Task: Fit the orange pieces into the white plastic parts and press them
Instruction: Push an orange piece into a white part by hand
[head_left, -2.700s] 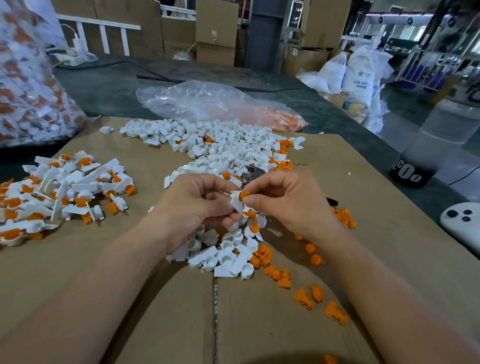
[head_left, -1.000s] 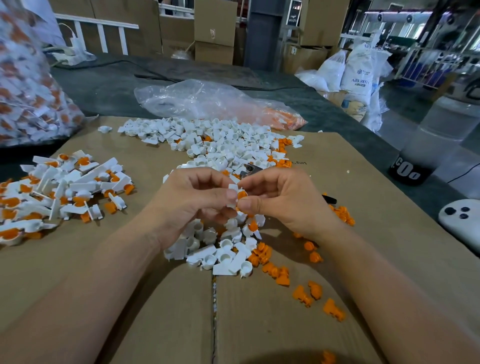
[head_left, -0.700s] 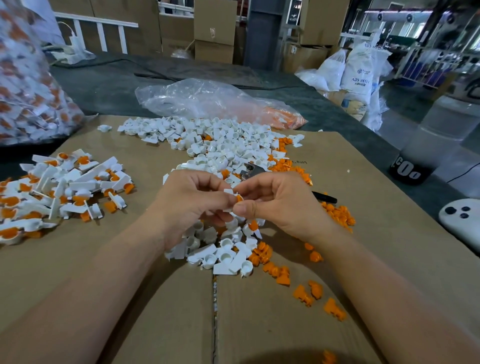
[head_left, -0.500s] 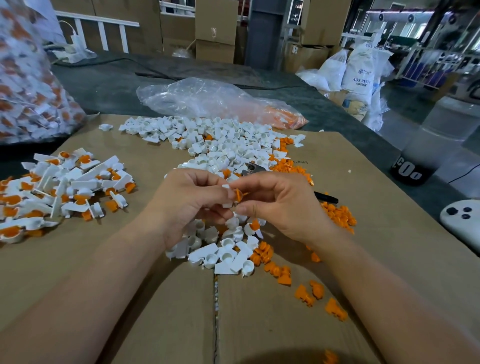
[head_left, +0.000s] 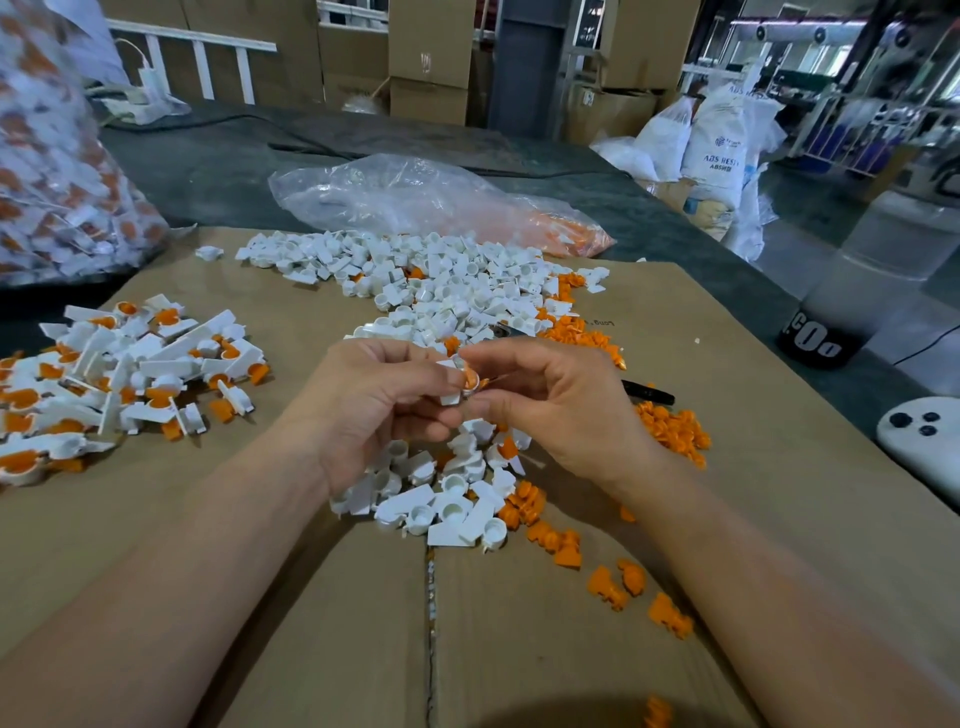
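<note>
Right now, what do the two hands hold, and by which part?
The left hand pinches a small white plastic part by its flat body. The right hand pinches the small orange piece at that part's round end.

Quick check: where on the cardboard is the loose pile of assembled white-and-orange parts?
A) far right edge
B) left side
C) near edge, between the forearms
B: the assembled parts lie on the left side of the cardboard, out past the left hand.

Tool (head_left: 649, 393) mostly behind right hand (head_left: 561, 410); blurry bag (head_left: 57, 171) partly beyond left edge.
</note>
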